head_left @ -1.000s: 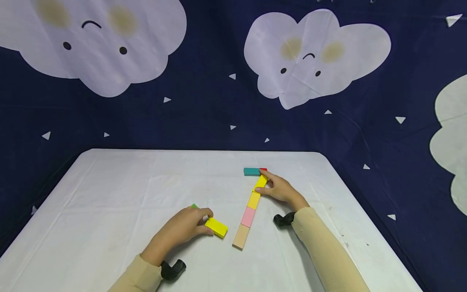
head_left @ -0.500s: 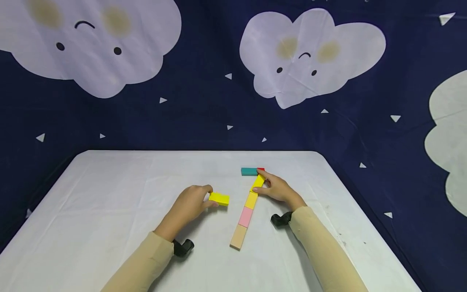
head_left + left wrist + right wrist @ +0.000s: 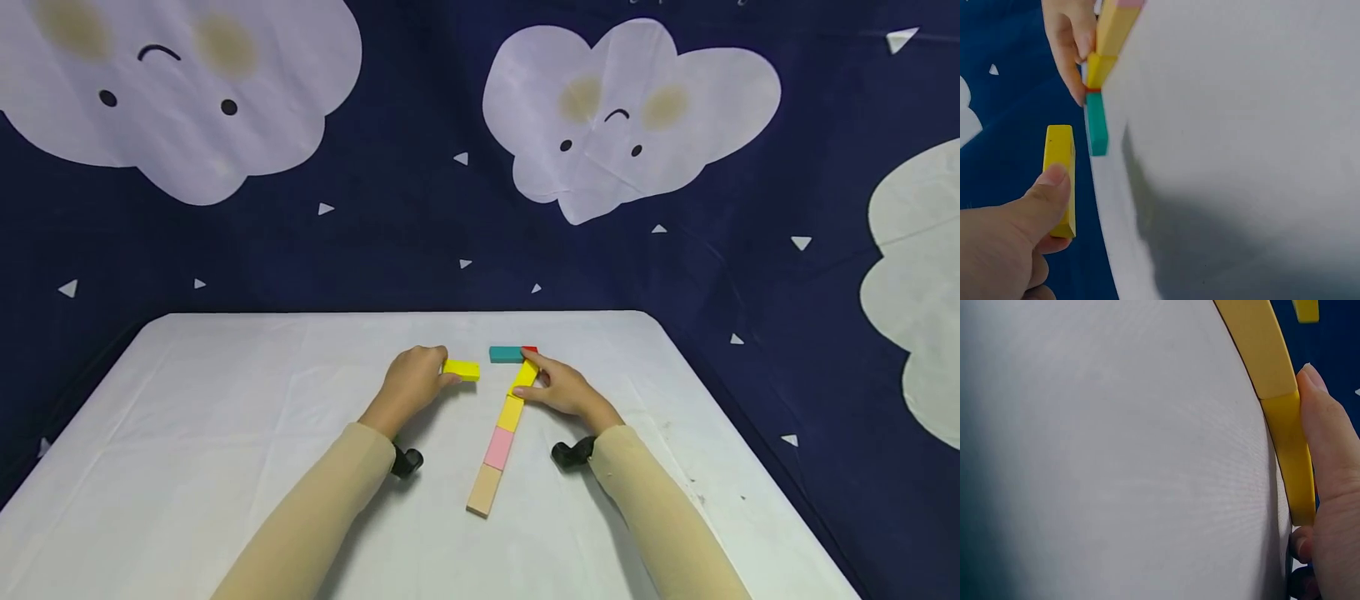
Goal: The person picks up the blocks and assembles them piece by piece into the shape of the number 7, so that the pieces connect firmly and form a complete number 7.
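Observation:
My left hand pinches a yellow block between thumb and fingers, raised above the table. In the left wrist view the thumb presses along this block's face. My right hand grips the far yellow block of a slanting row, thumb near one end and a fingertip by the other. Behind it a teal block lies crosswise, against a partly hidden red block. Toward me the row continues with a deeper yellow block, a pink block and a tan block.
The blocks lie on a white-covered table. A dark blue cloth with printed clouds hangs beyond its far edge. Black wrist-worn cameras, left and right, sit close over the tabletop.
My left hand has carried the yellow block away from me and slightly right, close to the teal block. A green corner seen behind that hand is out of sight. My right hand stays put.

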### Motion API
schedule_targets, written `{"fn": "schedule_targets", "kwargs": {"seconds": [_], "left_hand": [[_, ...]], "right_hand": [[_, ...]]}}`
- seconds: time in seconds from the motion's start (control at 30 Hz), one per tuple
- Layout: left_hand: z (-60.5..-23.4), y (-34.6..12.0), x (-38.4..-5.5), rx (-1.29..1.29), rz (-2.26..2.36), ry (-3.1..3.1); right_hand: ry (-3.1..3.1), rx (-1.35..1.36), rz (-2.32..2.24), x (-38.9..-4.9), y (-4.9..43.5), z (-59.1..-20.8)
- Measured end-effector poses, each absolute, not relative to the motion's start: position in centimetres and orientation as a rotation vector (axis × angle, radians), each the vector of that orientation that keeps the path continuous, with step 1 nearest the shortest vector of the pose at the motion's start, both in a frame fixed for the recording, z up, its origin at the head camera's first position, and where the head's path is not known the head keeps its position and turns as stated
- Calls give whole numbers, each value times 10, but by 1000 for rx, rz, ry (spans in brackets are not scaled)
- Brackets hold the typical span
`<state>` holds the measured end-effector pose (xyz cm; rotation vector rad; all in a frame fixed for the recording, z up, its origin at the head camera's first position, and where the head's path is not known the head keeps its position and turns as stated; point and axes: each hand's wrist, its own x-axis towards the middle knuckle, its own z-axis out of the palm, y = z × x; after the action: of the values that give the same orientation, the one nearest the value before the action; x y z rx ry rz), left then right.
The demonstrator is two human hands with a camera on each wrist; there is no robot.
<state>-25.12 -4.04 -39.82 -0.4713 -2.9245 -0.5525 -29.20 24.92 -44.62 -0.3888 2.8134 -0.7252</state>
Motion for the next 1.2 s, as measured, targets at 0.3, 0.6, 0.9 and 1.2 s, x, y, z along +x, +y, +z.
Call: {"fn": "schedule_targets", "kwargs": {"seconds": [0.3, 0.6, 0.9, 1.2], "left_hand": [[-408, -32, -275, -385, -504, -3066], [-420, -22, -292, -325, -540, -3133], [-419, -14, -295, -196, -561, -3151], [-424, -1, -293, -171, -570, -3073]], "right_hand": [[2809, -386, -737, -290, 247, -444], [2811, -363, -697, -291, 248, -445], [2826, -414, -695, -291, 246, -444], [2818, -397, -692, -291, 247, -444]]}}
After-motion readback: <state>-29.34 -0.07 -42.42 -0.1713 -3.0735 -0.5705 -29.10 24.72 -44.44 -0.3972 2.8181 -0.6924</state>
